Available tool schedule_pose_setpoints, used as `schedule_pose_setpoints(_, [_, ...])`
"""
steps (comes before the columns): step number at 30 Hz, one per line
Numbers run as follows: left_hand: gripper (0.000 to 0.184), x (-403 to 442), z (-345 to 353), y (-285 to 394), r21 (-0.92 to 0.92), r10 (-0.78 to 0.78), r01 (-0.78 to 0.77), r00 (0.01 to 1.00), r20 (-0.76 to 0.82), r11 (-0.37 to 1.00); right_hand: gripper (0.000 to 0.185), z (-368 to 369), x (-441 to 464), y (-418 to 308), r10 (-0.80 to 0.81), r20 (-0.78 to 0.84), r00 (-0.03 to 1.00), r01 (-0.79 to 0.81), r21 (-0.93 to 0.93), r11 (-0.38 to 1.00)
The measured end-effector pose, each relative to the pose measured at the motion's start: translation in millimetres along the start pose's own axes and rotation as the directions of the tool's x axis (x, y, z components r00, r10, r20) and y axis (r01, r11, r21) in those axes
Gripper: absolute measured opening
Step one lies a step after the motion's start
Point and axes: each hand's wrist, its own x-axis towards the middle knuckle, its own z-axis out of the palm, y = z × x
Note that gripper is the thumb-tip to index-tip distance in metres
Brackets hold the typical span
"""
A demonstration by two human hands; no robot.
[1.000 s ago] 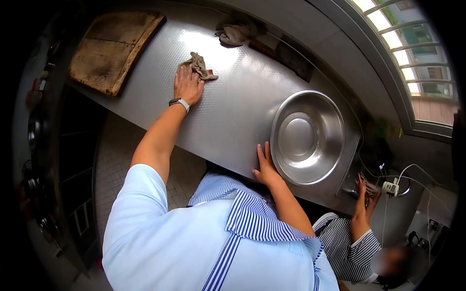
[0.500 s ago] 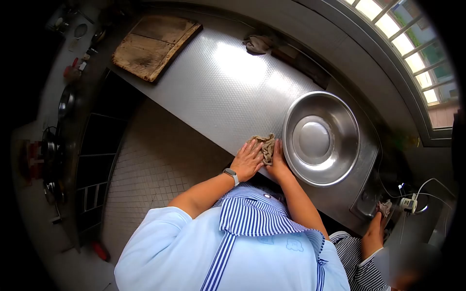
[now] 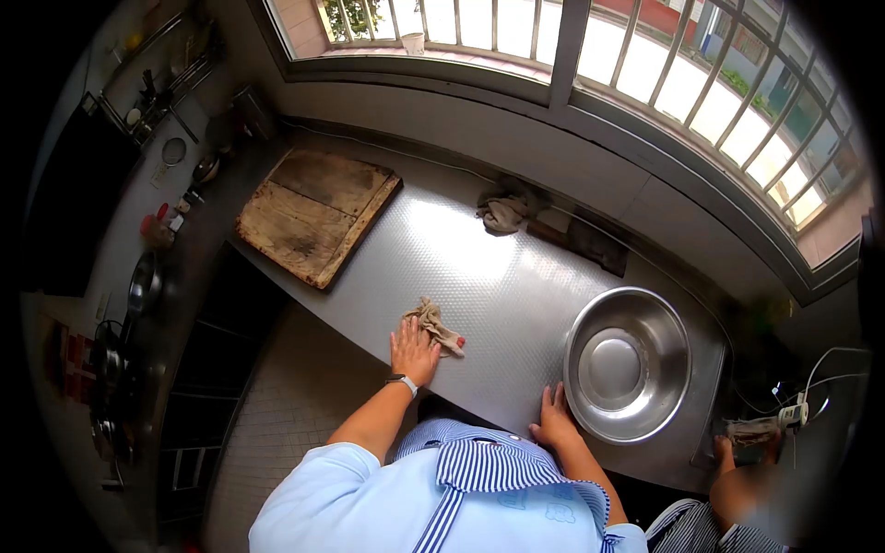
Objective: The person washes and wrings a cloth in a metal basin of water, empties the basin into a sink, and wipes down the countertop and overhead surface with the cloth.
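My left hand [image 3: 415,352], with a watch on its wrist, lies flat on a beige rag [image 3: 442,337] at the counter's front edge. Its fingers are stretched out over the cloth's near side. A small red spot shows at the rag's right end. My right hand [image 3: 555,419] rests on the counter edge, fingers apart and holding nothing. Just right of it stands a wide steel basin [image 3: 579,369] on the metal counter [image 3: 498,323]; whether the fingers touch the basin is unclear.
A worn wooden cutting board [image 3: 313,217] lies at the counter's left end. Along the back wall are a crumpled cloth [image 3: 503,214] and a dark flat block [image 3: 581,244]. At lower right, another person's hands [image 3: 726,453] hold a cloth [image 3: 751,430] near a power strip [image 3: 793,414].
My left hand and the rag have moved left along the counter. My right hand has come off the rag and now sits beside the basin. The view has tilted up towards the window.
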Motion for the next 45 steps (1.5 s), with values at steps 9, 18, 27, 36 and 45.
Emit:
schedule_pose_setpoints(9, [0.054, 136, -18, -119, -0.053, 0.017, -0.021, 0.997, -0.074, 0.998, 0.11, 4, 46, -52, 0.283, -0.025, 0.959, -0.28, -0.252, 0.926])
schedule_pose_setpoints(18, [0.05, 293, -2, -118, -0.015, 0.125, -0.128, 0.987, -0.101, 0.992, 0.118, -7, 46, -88, 0.408, -0.117, 0.905, -0.423, -0.159, 0.892])
schedule_pose_setpoints(27, [0.051, 402, 8, -93, 0.026, 0.134, -0.133, 0.99, -0.047, 0.991, 0.122, -11, 54, -93, 0.491, -0.099, 0.865, -0.499, -0.086, 0.862])
schedule_pose_setpoints(36, [0.053, 459, 10, -53, 0.111, 0.112, -0.149, 0.95, 0.291, 0.983, 0.122, -18, 55, -94, 0.525, -0.026, 0.85, -0.526, -0.08, 0.847])
schedule_pose_setpoints(45, [0.039, 321, 14, -23, -0.097, 0.523, -0.523, 0.852, -0.033, 0.846, 0.123, -15, 52, -96, 0.533, -0.051, 0.845, -0.535, -0.07, 0.842])
